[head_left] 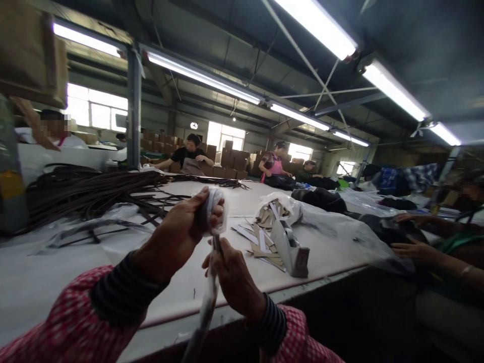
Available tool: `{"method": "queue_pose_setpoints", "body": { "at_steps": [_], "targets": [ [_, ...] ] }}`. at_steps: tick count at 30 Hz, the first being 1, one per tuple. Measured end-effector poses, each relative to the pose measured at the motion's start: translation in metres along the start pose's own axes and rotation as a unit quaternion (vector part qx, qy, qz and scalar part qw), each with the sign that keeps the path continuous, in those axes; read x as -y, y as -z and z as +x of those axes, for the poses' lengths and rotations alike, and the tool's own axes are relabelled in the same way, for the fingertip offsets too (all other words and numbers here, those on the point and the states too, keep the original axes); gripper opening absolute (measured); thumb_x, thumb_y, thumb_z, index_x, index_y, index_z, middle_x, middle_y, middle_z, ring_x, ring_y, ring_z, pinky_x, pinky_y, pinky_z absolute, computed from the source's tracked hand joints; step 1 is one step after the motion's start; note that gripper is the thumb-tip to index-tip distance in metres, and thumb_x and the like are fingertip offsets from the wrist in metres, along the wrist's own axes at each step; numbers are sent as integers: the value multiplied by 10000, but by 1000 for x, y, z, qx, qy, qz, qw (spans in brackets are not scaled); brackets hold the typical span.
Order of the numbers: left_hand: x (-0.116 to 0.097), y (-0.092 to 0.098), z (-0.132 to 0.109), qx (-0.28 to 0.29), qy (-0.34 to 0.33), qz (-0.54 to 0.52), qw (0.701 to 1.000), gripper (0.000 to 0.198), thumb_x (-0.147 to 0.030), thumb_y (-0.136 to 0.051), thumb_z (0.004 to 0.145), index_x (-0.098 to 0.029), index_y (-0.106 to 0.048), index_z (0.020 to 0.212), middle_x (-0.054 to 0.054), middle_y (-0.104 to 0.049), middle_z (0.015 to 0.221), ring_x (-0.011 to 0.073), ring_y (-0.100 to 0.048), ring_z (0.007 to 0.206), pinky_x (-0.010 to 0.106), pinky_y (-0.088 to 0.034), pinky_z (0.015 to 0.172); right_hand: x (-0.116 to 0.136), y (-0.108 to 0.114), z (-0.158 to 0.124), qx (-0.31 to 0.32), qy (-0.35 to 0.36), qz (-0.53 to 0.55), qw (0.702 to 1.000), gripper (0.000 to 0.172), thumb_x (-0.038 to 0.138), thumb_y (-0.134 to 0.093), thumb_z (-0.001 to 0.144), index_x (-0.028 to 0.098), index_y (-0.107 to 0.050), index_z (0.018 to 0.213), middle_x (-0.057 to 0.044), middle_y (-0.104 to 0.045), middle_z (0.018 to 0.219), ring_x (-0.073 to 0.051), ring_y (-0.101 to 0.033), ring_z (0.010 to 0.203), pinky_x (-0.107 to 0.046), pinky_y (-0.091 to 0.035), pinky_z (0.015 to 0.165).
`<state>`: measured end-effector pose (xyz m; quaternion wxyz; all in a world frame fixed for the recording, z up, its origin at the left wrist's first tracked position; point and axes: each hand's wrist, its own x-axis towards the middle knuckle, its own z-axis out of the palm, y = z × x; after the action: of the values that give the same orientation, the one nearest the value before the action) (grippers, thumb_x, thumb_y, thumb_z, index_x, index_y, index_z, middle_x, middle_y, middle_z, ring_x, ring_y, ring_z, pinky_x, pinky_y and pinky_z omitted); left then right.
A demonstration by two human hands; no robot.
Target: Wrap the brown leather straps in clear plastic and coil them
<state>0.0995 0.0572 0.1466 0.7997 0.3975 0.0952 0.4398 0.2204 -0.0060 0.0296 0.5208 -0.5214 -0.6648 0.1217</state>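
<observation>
My left hand [170, 239] is raised over the table, its fingers closed around a rolled-up dark strap in clear plastic [218, 201]. Just below and to the right, my right hand [236, 275] is closed on the narrow length of the same strap. From there the strap hangs down in its plastic sleeve [206, 312], past the table's front edge and out of view at the bottom. To the right of my hands stands a grey tape dispenser [293, 247], with loose paper strips [260, 239] lying beside it.
Long dark straps [94, 191] are piled at the left of the white table [325, 252]. A clear plastic bag [283, 204] with strips lies behind the dispenser. At the right a co-worker's hands [419, 252] touch a black item. Several people and stacked cartons [232, 159] are farther back.
</observation>
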Motion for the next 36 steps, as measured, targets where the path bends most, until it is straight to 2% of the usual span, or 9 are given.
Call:
{"method": "queue_pose_setpoints", "body": {
  "at_steps": [6,9,11,16,18,22,28,32,36],
  "targets": [
    [6,19,14,-28,-135,139,981,303,-278,-472,1036,-71,-688,991,86,-712,801,124,-657,623,195,-549,578,-11,-3,-8,43,-131,300,944,302,397,-562,975,132,-602,1112,-22,-662,767,-124,-599,566,-224,-458,511],
    [21,31,18,4,-220,318,922,293,-383,-540,1015,-124,-670,1054,91,-750,954,184,-719,812,285,-577,778,-16,-8,-12,63,-172,388,903,346,393,-666,919,133,-614,1142,-46,-684,866,-116,-607,570,-238,-512,516],
    [30,42,20,43,-282,471,835,277,-403,-536,1023,-151,-646,1056,79,-741,968,208,-710,874,312,-544,812,-20,-9,-14,82,-189,424,882,381,423,-702,900,123,-623,1122,-67,-698,876,-115,-612,553,-232,-516,493],
    [45,82,23,178,-416,719,528,175,-226,-457,1049,-163,-585,948,64,-664,824,206,-619,710,313,-428,653,-29,10,-16,155,-237,411,866,473,566,-651,927,116,-639,1071,-60,-700,716,-101,-544,398,-186,-415,355],
    [50,98,19,237,-414,749,460,167,-158,-422,1047,-162,-582,1003,70,-673,866,213,-624,741,316,-413,656,-31,25,-16,186,-259,369,873,516,616,-606,943,112,-655,1045,-42,-685,657,-76,-473,340,-165,-340,308],
    [58,120,7,301,-320,773,458,111,-238,-471,1052,-173,-561,1055,48,-673,887,210,-627,751,317,-400,649,-37,46,-9,235,-269,277,892,493,593,-674,903,117,-663,1032,-9,-670,621,-53,-429,331,-153,-294,317],
    [66,141,8,280,-250,795,476,198,-356,-581,1012,-184,-569,916,29,-670,824,185,-612,688,300,-335,593,-60,44,11,246,-234,174,924,517,314,-898,680,168,-623,1092,45,-656,715,-67,-479,460,-173,-381,407],
    [61,148,8,260,-205,815,476,253,-318,-506,1036,-193,-568,824,-5,-635,723,156,-565,601,308,-268,559,-71,47,20,214,-110,16,971,204,254,-770,836,161,-680,994,29,-633,724,-99,-532,568,-213,-426,523],
    [63,153,8,271,-185,810,486,411,-556,-573,982,-198,-601,783,-12,-626,677,155,-552,569,312,-229,543,-72,49,23,213,46,-140,966,83,260,-695,961,198,-734,1000,-26,-698,905,-164,-626,807,-285,-466,738]
  ]
}}
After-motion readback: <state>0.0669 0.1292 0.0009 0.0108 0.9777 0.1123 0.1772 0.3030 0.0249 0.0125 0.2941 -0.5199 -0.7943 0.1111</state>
